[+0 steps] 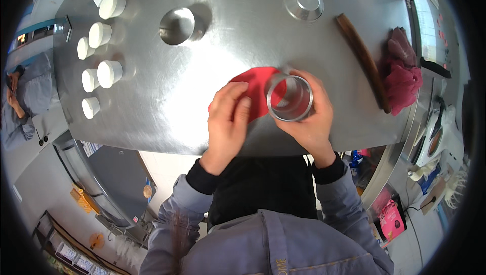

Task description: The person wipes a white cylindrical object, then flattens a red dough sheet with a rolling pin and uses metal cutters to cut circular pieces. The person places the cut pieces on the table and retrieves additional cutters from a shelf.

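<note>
A flat red sheet [257,85], perhaps rolled fondant or dough, lies on the steel worktop [144,123] before me. My right hand [313,123] grips a round metal ring or cup [289,119] by its side, over the sheet's right part. On the sheet's left side my left hand [229,117] is curved, thumb apart from the fingers, with nothing seen in its grip; whether its fingertips touch the sheet is unclear. A second metal ring or cup [177,26] stands farther back to the left.
Several white tubs [110,74] stand at the left. A clear, shallow container [303,3] lies at the back. At the right are a dark wooden rolling pin [362,62] and a crumpled pink cloth [403,81]. Another person [28,93] is beyond the left edge.
</note>
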A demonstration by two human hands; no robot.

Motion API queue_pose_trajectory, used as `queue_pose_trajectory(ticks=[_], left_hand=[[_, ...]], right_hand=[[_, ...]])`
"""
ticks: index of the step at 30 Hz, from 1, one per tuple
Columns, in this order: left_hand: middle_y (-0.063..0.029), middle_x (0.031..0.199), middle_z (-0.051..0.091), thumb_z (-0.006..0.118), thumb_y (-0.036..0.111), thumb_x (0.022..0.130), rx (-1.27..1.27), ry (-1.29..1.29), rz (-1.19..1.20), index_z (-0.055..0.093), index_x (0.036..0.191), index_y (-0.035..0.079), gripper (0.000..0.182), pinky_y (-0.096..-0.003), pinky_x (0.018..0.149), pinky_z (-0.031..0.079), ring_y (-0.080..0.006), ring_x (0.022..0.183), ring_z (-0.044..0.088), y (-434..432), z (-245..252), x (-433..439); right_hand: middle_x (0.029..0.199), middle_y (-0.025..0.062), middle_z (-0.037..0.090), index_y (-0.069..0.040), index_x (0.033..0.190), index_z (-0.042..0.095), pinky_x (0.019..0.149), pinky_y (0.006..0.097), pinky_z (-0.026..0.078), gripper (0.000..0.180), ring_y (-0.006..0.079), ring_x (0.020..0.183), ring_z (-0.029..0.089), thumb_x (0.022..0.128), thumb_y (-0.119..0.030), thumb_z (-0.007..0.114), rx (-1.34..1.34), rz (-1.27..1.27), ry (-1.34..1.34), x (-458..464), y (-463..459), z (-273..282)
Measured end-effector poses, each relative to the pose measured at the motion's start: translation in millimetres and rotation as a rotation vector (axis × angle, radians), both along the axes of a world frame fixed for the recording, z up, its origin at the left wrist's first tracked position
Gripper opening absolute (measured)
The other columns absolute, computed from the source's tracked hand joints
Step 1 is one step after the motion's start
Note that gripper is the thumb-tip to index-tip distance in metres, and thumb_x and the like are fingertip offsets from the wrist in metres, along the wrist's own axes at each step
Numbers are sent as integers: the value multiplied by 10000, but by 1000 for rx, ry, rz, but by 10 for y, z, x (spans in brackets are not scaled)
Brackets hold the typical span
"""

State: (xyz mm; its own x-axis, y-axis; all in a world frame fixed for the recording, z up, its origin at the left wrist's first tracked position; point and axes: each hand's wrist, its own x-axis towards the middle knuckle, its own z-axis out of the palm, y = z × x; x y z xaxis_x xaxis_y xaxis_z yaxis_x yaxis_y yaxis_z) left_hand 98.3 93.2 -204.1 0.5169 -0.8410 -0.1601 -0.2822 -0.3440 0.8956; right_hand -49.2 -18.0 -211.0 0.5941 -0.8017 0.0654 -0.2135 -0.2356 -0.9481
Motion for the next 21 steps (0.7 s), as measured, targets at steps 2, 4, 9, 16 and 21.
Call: queue_pose_trajectory(ticks=[2,4,9,16,21], left_hand=[[-131,1173,611,532,161,973,-11,413,135,581,1205,-17,297,-292,893,465,-160,1026,583,1,112,20],[-132,1175,609,515,164,981,-150,328,12,567,1227,-29,317,-282,887,468,-164,1028,584,-40,36,68],[-142,1197,598,576,111,941,-249,421,-16,523,1291,-52,390,-285,898,472,-168,1030,582,-119,12,88],[-145,1216,600,679,72,850,-231,254,-86,555,1289,-18,464,-308,892,470,-192,1001,586,-125,-119,49],[-140,1204,614,696,93,839,-256,303,-50,561,1287,-12,480,-311,883,468,-192,986,583,-121,-151,41]], right_hand=[[1261,121,557,-12,1264,482,951,330,484,715,194,1144,568,635,-1,822,145,-36,-56,81,42,-85],[1241,114,573,-17,1239,481,935,314,495,684,183,1108,592,658,-23,840,207,-58,-84,184,51,-82],[1132,72,617,-37,1217,514,832,286,500,684,154,981,610,636,-82,873,112,-57,14,175,61,-100],[1064,31,613,-75,1178,570,674,242,496,668,99,784,588,595,-139,892,180,-175,-32,149,122,-213],[1011,20,620,-65,1163,575,662,224,490,658,74,727,553,594,-145,896,148,-185,-58,162,129,-209]])
